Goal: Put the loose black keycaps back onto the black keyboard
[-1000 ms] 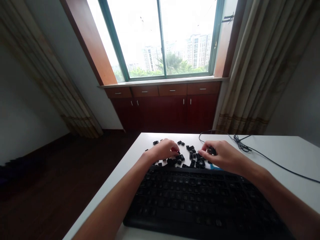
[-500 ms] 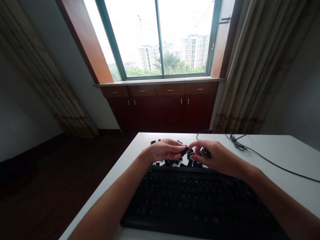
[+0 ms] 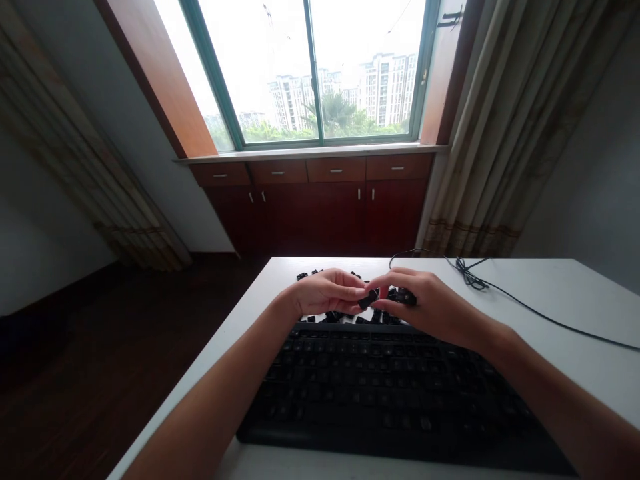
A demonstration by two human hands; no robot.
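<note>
Mid-job: one keycap in the fingers, plenty loose behind the keyboard

From my end, I'd log this as partway through. The left hand has a black keycap clamped between thumb and fingers, just above the table, over the far edge of the keyboard. The right hand meets it there: index and thumb tips at the same piece, fingers curled on a dark object too murky for me to name. Hands are together at the keycap, nearly fingertip to fingertip.

Done so far, as I read it: caps are off and lying loose; some key spots on the board look bare, others look filled. Too dark for me to count either, so no percentage from me. Left over: a scatter of loose keycaps on the table just beyond the keyboard, partly hidden under both hands; a few more show at the far left. The keycap in the fingers isn't on the board; can't read its legend or tell which way up it is. Keyboard lies flat, nearest the person. Cable sits bunched on the table, well off to the right.
</note>
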